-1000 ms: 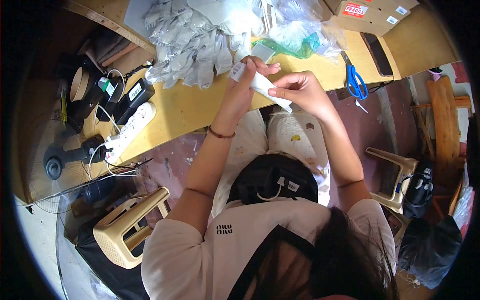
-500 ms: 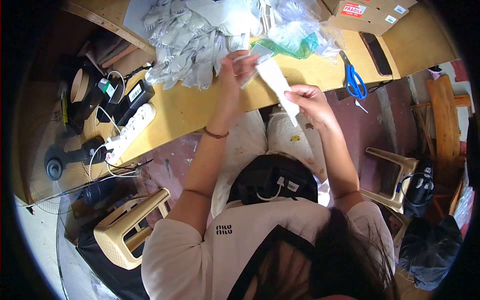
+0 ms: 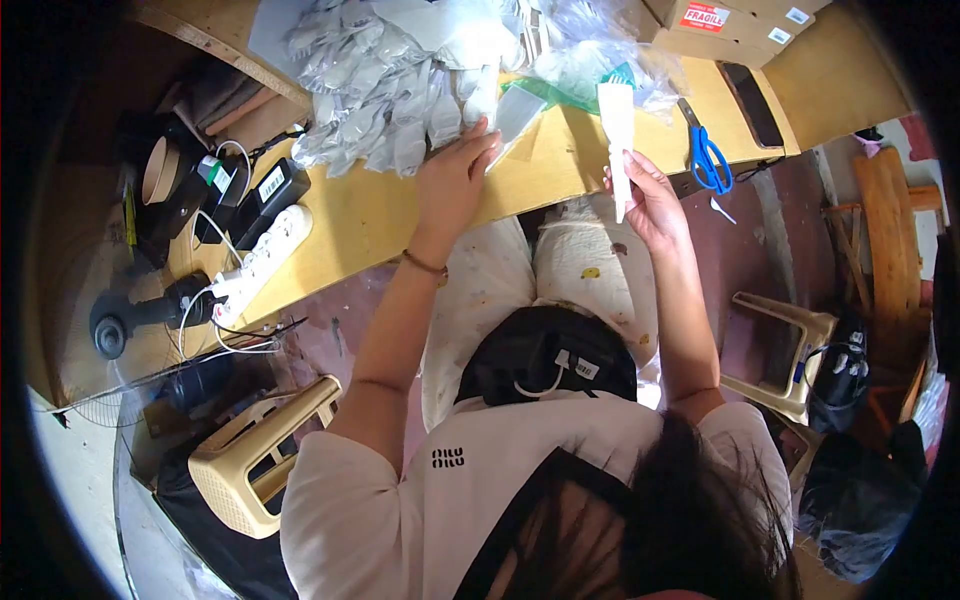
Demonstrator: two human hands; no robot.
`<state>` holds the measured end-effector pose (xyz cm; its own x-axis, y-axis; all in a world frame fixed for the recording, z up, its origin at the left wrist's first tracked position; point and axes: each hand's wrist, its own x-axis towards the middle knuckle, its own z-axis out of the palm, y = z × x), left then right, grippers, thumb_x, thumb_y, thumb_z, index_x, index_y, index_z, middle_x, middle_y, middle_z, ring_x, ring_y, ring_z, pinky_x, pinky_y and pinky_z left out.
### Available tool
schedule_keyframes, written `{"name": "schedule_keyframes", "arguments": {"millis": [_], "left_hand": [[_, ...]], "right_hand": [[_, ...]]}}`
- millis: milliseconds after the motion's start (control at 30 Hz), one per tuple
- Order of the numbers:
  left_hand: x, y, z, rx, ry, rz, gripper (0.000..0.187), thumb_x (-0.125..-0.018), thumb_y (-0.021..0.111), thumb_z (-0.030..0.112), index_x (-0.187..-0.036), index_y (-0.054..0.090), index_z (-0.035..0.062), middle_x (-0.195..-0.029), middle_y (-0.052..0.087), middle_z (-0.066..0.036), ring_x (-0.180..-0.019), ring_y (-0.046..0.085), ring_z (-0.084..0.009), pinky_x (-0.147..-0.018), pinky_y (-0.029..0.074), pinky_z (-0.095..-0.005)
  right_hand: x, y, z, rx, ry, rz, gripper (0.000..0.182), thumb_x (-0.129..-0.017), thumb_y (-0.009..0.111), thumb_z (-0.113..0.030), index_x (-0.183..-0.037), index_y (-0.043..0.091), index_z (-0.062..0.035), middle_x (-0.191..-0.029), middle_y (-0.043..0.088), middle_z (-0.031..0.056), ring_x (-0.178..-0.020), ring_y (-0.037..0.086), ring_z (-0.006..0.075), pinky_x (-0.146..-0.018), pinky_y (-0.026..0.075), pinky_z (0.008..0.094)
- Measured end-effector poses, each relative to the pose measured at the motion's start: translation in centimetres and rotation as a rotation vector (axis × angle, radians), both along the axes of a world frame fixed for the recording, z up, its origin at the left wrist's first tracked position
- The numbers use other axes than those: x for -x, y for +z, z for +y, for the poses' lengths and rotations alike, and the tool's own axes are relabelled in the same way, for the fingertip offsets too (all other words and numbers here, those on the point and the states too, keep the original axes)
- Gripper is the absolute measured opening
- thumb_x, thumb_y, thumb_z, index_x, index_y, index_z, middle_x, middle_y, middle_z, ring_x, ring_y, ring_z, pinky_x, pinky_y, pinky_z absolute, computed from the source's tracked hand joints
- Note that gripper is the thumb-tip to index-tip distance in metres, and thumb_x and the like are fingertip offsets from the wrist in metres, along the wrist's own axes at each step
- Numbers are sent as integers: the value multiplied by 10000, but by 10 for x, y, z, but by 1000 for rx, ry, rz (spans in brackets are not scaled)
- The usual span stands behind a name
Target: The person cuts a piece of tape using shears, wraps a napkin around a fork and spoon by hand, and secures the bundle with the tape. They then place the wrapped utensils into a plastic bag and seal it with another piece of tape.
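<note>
My right hand (image 3: 652,200) is closed round the narrow lower end of a white plastic fork (image 3: 617,125), held upright with its tines pointing away over the table edge. It looks thick, so other pieces may be stacked with it. My left hand (image 3: 458,172) lies at the table, fingers stretched toward the near left edge of a flat clear plastic sleeve (image 3: 520,112); I cannot make out whether it pinches the sleeve. Just beyond those fingertips is a big heap of wrapped white cutlery (image 3: 375,100).
A green plastic bag (image 3: 575,95) and blue-handled scissors (image 3: 708,160) lie on the wooden table (image 3: 360,215). A phone (image 3: 750,107) and a cardboard box (image 3: 700,25) are at right. On the left stand a white power strip (image 3: 262,262) and a fan (image 3: 110,325).
My right hand has moved right with the white fork and turned it more upright. My left hand has come down from the air to the table beside the clear sleeve.
</note>
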<state>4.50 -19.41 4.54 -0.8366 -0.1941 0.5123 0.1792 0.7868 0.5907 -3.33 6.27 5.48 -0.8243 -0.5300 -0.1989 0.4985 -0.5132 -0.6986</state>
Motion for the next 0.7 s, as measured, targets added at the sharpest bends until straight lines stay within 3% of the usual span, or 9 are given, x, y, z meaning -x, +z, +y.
{"name": "schedule_keyframes", "arguments": {"millis": [167, 300, 333, 467, 567, 700], "left_hand": [[1, 16, 5, 37, 75, -116, 183, -851, 599, 120, -1018, 669, 95, -1128, 629, -85, -777, 659, -224, -672, 506, -297], [7, 13, 8, -79, 79, 48, 179, -846, 596, 75, -1009, 668, 73, -1093, 646, -101, -795, 659, -210, -697, 510, -284], [7, 20, 10, -152, 66, 75, 185, -842, 601, 70, -1014, 668, 75, -1079, 651, -104, -801, 659, -206, -701, 511, -283], [8, 43, 21, -289, 58, 58, 176, -826, 621, 56, -996, 667, 68, -987, 665, -110, -805, 656, -202, -731, 515, -290], [16, 32, 20, -252, 14, 10, 159, -817, 638, 75, -974, 660, 64, -968, 653, -107, -799, 649, -192, -751, 505, -293], [17, 32, 28, -266, -16, 17, 165, -808, 653, 97, -969, 650, 62, -1012, 634, -122, -839, 643, -219, -775, 494, -313]], "right_hand": [[-1, 2, -7, 0, 4, -20, 235, -899, 566, -98, -1098, 579, 27, -881, 646, 107, -795, 634, 174, -716, 546, 292], [-5, 1, -14, 45, -13, -61, 241, -897, 575, -118, -1105, 577, 4, -872, 647, 110, -774, 630, 187, -717, 544, 294], [-3, -6, -11, 90, 65, -59, 234, -892, 584, -122, -1083, 579, 14, -929, 641, 116, -839, 630, 201, -794, 537, 341], [-13, -8, -27, 306, 78, -141, 206, -908, 554, -130, -1074, 539, -10, -949, 618, 128, -927, 606, 226, -864, 509, 359], [-13, -3, -33, 408, 107, -123, 206, -914, 542, -133, -1081, 538, -13, -986, 606, 133, -984, 587, 243, -912, 483, 382], [-16, 2, -36, 368, 60, -100, 207, -918, 537, -143, -1085, 535, -21, -1009, 595, 120, -1059, 556, 261, -960, 447, 417]]}}
